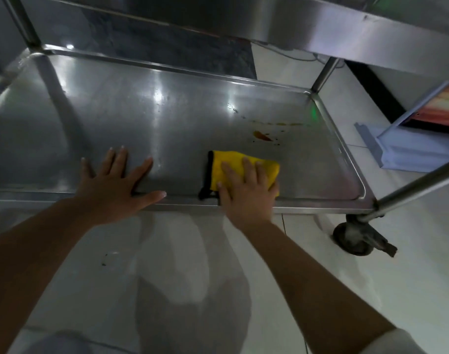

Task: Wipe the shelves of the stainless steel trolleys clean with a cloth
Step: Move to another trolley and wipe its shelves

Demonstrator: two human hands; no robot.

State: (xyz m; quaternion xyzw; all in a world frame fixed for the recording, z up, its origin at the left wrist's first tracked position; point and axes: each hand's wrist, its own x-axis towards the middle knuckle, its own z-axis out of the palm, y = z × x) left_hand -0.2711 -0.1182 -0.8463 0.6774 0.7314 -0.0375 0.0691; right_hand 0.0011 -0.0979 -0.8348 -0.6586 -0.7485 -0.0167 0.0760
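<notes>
The lower shelf of a stainless steel trolley fills the upper middle of the head view. A folded yellow cloth with a black edge lies near the shelf's front rim. My right hand presses flat on the cloth with straight fingers. My left hand rests flat on the bare steel to the left, fingers spread, thumb on the front rim. An orange-brown stain with small spots sits just beyond the cloth, toward the right end.
The trolley's upper shelf overhangs at the top right. A corner post and a slanted leg stand at the right end, with a black caster wheel on the white tiled floor. A pale blue folder lies on the floor at the right.
</notes>
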